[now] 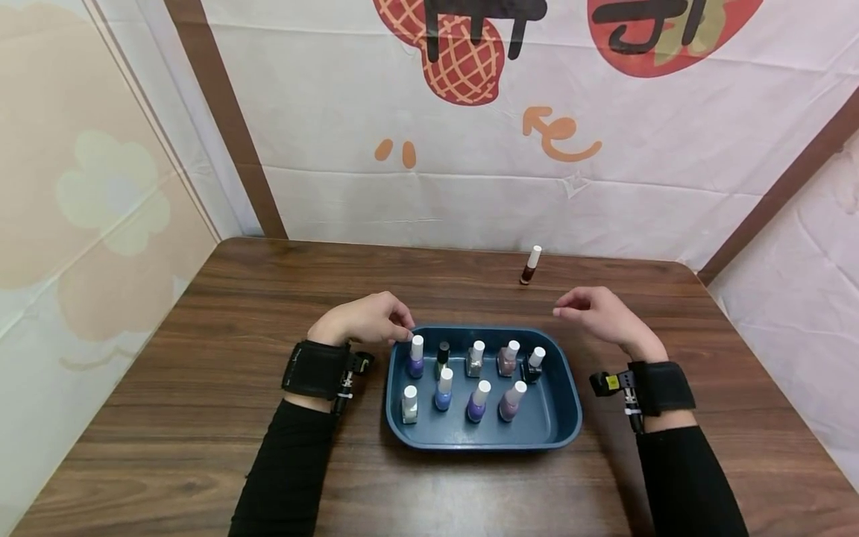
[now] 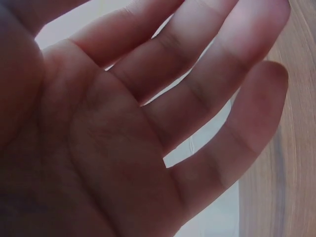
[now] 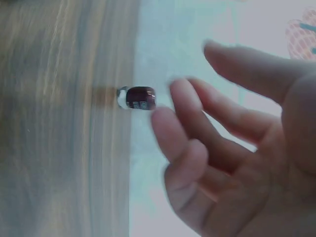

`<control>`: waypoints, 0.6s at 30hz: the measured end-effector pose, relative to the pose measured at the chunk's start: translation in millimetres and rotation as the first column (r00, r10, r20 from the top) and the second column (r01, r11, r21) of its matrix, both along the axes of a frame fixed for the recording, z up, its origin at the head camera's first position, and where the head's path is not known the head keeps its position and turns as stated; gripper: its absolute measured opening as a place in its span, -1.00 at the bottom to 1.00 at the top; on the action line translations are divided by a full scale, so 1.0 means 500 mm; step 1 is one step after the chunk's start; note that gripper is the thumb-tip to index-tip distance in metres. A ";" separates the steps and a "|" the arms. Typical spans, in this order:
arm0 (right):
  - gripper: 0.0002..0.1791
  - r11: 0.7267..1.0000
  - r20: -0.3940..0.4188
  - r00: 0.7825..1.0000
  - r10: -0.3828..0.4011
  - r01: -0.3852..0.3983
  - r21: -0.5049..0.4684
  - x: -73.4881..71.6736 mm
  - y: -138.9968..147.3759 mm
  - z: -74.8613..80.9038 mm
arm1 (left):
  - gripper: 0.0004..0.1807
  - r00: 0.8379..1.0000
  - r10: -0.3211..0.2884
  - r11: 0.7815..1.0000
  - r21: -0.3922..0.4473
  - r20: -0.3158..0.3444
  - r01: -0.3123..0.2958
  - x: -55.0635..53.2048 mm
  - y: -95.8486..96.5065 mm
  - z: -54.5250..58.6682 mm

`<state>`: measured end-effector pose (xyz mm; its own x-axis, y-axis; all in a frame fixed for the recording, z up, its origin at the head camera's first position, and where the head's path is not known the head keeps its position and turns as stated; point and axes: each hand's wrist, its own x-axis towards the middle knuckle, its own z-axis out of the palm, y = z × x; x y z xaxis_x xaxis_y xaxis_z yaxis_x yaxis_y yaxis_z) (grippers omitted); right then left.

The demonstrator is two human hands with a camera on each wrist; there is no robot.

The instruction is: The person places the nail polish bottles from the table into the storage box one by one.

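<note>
A blue tray (image 1: 564, 414) holds several nail polish bottles with mostly white caps, among them a purple one (image 1: 416, 358) at its back left corner. My left hand (image 1: 367, 317) is at that corner, fingertips right at the rim; its fingers (image 2: 192, 94) are loosely extended in the left wrist view, with nothing in the palm. To the right of the tray's back edge, my right hand (image 1: 600, 317) hovers with fingers loosely bent and holds nothing. Beyond it stands a dark red nail polish bottle (image 1: 530, 266), its white cap up; the right wrist view shows this bottle (image 3: 140, 98) just past the fingertips.
The brown wooden table (image 1: 181, 418) ends at a white printed cloth (image 1: 322, 194) behind the dark red bottle. Inside the tray, a black-capped bottle (image 1: 442, 356) stands in the back row and a clear whitish bottle (image 1: 409, 406) at the front left.
</note>
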<state>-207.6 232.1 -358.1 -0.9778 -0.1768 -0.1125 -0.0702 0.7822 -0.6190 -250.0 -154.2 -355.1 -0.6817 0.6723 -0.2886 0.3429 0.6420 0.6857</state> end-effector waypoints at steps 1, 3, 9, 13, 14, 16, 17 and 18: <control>-0.66 1.000 -0.016 1.000 -0.020 0.020 0.005 -0.009 -0.002 0.002 | -0.87 1.000 0.004 1.000 -0.003 0.002 -0.004 0.000 0.000 0.001; -0.64 0.998 -0.036 0.998 -0.060 0.060 -0.001 -0.029 -0.006 0.005 | -0.87 1.000 0.007 1.000 -0.007 0.001 -0.007 0.000 0.000 0.002; -0.57 0.980 -0.028 0.983 -0.182 0.179 -0.083 -0.090 -0.016 0.003 | -0.89 1.000 0.010 1.000 -0.004 -0.002 -0.010 0.001 -0.001 -0.001; -0.54 0.978 -0.032 0.979 -0.201 0.199 -0.061 -0.123 -0.022 -0.007 | -0.89 1.000 0.010 1.000 0.001 -0.004 -0.010 0.000 -0.002 -0.005; -0.54 0.978 -0.032 0.979 -0.202 0.200 -0.053 -0.130 -0.024 -0.010 | -0.89 1.000 0.010 1.000 0.002 -0.005 -0.010 0.000 -0.002 -0.005; -0.54 0.978 -0.024 0.979 -0.203 0.201 -0.048 -0.144 -0.028 -0.016 | -0.89 1.000 0.009 1.000 0.001 -0.007 -0.009 0.001 -0.003 -0.003; -0.54 0.978 -0.023 0.979 -0.205 0.204 -0.045 -0.149 -0.031 -0.019 | -0.89 1.000 0.009 1.000 0.001 -0.006 -0.009 0.001 -0.003 -0.002; -0.55 0.977 -0.020 0.978 -0.210 0.209 -0.043 -0.154 -0.034 -0.021 | -0.89 1.000 0.008 1.000 0.000 -0.006 -0.008 0.002 -0.004 -0.001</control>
